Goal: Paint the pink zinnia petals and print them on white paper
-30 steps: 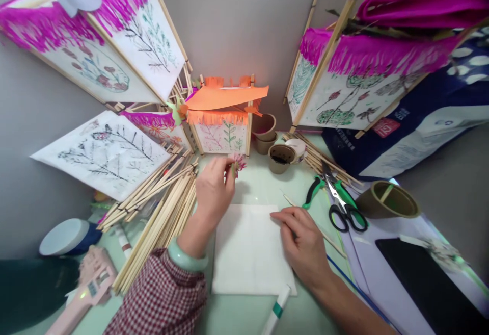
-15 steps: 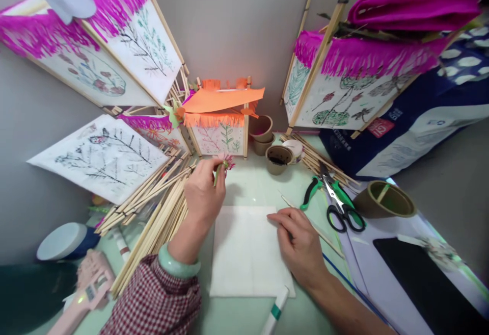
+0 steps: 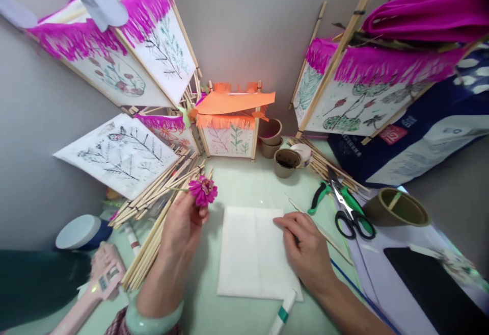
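Observation:
A magenta flower with a green stem is held in my left hand, its petals turned up toward me. That hand is left of the folded white paper sheet and above the table. My right hand rests on the sheet's right side, index finger stretched along its upper right part, the other fingers curled beneath. Whether anything is under those curled fingers I cannot see. A white marker with a green band lies across the sheet's lower right corner.
Bundled wooden sticks and a pink glue gun lie on the left. Black-handled scissors rest over green-handled pliers at right. Brown pots and a small orange-fringed paper lantern stand at the back.
My left hand has moved left and down and turned over, so the flower's face now shows. My right hand stays on the sheet. The whole view has shifted slightly.

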Demonstrator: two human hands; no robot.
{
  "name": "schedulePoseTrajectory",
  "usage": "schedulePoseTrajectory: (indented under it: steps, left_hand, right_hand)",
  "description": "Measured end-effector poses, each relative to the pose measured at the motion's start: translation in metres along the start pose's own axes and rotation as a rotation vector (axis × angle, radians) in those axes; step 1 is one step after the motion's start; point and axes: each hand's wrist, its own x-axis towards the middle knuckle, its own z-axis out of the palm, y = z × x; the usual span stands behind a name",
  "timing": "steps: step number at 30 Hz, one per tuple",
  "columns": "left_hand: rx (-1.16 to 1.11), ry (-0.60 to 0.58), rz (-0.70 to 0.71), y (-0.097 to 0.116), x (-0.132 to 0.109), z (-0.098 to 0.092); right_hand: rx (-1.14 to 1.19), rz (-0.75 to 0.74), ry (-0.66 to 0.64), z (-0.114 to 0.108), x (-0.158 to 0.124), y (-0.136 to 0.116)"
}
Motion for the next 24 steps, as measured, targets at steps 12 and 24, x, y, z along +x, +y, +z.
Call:
schedulePoseTrajectory:
  steps: [12,24]
  left_hand:
    - [-0.477,0.147,-0.214,-0.02,-0.018,-0.004]
    - [-0.534,0.276,-0.274,-0.014,-0.02,-0.004]
  right_hand:
    - [-0.049,-0.028,-0.107,-0.012,0.006,-0.002]
    - [-0.393,-0.097,-0.636,0.03,0.08,-0.048]
